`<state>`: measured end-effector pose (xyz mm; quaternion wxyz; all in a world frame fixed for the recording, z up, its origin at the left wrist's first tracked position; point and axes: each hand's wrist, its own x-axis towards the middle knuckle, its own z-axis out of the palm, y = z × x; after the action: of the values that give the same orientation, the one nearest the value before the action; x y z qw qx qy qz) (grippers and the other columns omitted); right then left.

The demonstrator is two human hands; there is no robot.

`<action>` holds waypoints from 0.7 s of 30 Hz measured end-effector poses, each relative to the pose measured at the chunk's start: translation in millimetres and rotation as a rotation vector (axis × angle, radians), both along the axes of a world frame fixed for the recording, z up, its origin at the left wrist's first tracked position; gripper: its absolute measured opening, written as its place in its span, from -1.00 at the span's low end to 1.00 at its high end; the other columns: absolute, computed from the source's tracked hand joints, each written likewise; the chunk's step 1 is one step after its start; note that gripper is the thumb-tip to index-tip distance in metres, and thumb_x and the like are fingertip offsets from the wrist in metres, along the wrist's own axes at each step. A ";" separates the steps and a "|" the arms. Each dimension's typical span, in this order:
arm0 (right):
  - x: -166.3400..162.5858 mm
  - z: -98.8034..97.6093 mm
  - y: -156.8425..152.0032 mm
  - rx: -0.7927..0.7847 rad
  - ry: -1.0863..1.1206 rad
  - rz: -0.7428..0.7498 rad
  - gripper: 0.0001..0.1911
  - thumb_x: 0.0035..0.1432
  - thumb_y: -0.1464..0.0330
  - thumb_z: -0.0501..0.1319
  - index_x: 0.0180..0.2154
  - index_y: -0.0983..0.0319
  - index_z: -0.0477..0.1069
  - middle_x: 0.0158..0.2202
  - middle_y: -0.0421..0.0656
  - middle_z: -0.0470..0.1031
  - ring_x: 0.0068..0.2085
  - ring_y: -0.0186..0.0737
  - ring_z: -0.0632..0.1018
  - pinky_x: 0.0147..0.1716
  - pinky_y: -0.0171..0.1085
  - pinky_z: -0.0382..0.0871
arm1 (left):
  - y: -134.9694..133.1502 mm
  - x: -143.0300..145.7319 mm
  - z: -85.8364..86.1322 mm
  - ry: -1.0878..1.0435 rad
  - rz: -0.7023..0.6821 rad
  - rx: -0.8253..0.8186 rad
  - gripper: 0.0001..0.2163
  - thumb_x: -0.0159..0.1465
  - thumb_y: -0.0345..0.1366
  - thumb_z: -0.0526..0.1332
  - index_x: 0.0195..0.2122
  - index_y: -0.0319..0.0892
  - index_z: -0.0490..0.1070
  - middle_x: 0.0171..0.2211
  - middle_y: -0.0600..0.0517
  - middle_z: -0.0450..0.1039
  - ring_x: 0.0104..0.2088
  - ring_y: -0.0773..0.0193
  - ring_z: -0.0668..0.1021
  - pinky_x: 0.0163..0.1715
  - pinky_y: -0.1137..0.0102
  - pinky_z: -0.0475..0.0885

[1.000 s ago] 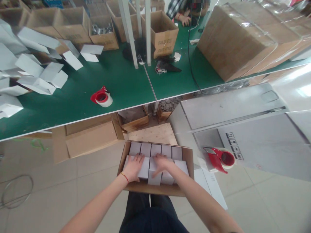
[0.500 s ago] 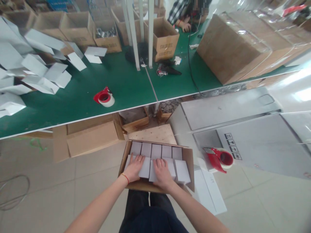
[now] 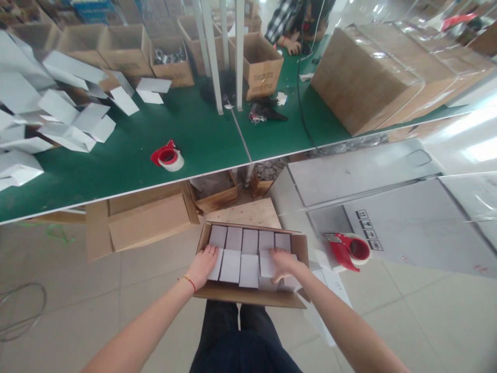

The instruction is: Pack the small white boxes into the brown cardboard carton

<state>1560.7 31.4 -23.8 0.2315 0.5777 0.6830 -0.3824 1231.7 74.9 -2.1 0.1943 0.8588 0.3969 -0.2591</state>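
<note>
An open cardboard carton (image 3: 248, 296) stands in front of my legs, holding two rows of white boxes (image 3: 249, 270). My left hand (image 3: 204, 267) lies at the carton's left end, its fingers stretched over the leftmost front box. At the right end, my right hand (image 3: 286, 265) rests on the front row, thumb apart from the fingers, which touch the right side of a slightly raised white box (image 3: 267, 265). The last box on the right is partly hidden beneath that hand.
A green table (image 3: 128, 140) bears a red tape dispenser (image 3: 169, 156), folded white boxes (image 3: 70, 124) and large cartons (image 3: 365, 77). Another tape dispenser (image 3: 351, 249) sits to my right by white cartons (image 3: 407, 217). A co-worker's hand (image 3: 292, 45) is across the table.
My left hand has shifted left to the end box. My right hand has moved right along the front row, and the middle boxes are uncovered.
</note>
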 end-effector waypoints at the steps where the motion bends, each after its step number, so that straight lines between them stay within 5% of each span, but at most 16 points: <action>1: -2.5 1.1 -5.1 0.037 -0.007 0.003 0.18 -0.48 0.26 0.68 0.21 0.45 0.32 0.06 0.23 0.47 0.04 0.24 0.52 0.12 -0.01 0.41 | -5.1 0.2 -2.4 -0.001 0.015 0.015 -0.37 0.20 -0.65 -0.02 0.34 -0.38 0.18 0.26 -0.35 0.31 0.29 -0.04 0.35 0.17 0.10 0.42; 4: -15.4 7.2 -31.5 0.163 -0.036 -0.007 0.23 -0.41 0.32 0.65 0.27 0.56 0.20 0.15 0.28 0.36 0.17 0.28 0.38 0.35 0.09 0.07 | -20.0 1.3 -10.2 0.007 0.049 0.049 -0.36 0.25 -0.65 -0.12 0.38 -0.37 0.15 0.32 -0.38 0.25 0.35 -0.05 0.29 0.25 0.04 0.37; 8: -27.3 13.7 -61.8 0.234 -0.059 -0.030 0.18 -0.19 0.27 0.59 0.34 0.58 0.10 0.28 0.32 0.22 0.33 0.33 0.17 0.42 0.22 -0.28 | -29.6 2.7 -16.7 0.041 0.055 0.063 -0.39 0.28 -0.65 -0.18 0.38 -0.48 0.14 0.36 -0.41 0.19 0.38 -0.11 0.25 0.38 -0.01 0.18; 12: -19.4 17.6 -55.9 0.197 -0.028 -0.008 0.21 -0.17 0.18 0.62 0.35 0.53 0.11 0.32 0.30 0.21 0.34 0.29 0.18 0.42 0.19 -0.16 | -24.0 3.0 -14.7 0.042 0.014 0.032 -0.35 0.25 -0.57 0.07 0.40 -0.51 0.07 0.38 -0.41 0.15 0.39 -0.12 0.23 0.38 0.10 0.17; 15: -1.4 19.4 -41.4 0.139 -0.009 -0.003 0.38 -0.29 0.09 0.66 0.40 0.46 0.04 0.38 0.28 0.13 0.32 0.23 0.25 0.34 0.06 0.16 | -19.0 10.0 -13.4 0.031 -0.009 0.005 -0.01 0.00 -0.48 0.38 0.45 -0.44 -0.06 0.37 -0.42 0.15 0.36 -0.26 0.22 0.37 -0.09 0.11; 18: 14.8 16.7 -38.1 0.087 -0.045 -0.010 0.54 -0.43 0.20 0.70 0.44 0.43 -0.11 0.40 0.33 0.04 0.36 0.36 0.18 0.33 0.16 0.13 | -19.0 20.7 -16.1 0.032 -0.002 -0.009 0.02 -0.05 -0.55 0.33 0.46 -0.36 -0.10 0.37 -0.42 0.12 0.37 -0.30 0.17 0.33 -0.32 -0.02; 21: 21.8 11.0 -46.8 0.096 -0.038 -0.030 0.53 -0.49 0.34 0.69 0.44 0.43 -0.09 0.33 0.34 0.17 0.31 0.39 0.23 0.35 0.21 0.04 | -19.4 22.9 -19.5 0.020 0.011 -0.030 -0.02 -0.05 -0.59 0.25 0.45 -0.36 -0.08 0.32 -0.41 0.18 0.32 -0.26 0.24 0.33 -0.33 -0.06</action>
<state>1582.5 -15.4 -12.8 0.2108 0.6054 0.6874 -0.3415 1254.6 55.5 -21.6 0.2045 0.8509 0.3996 -0.2727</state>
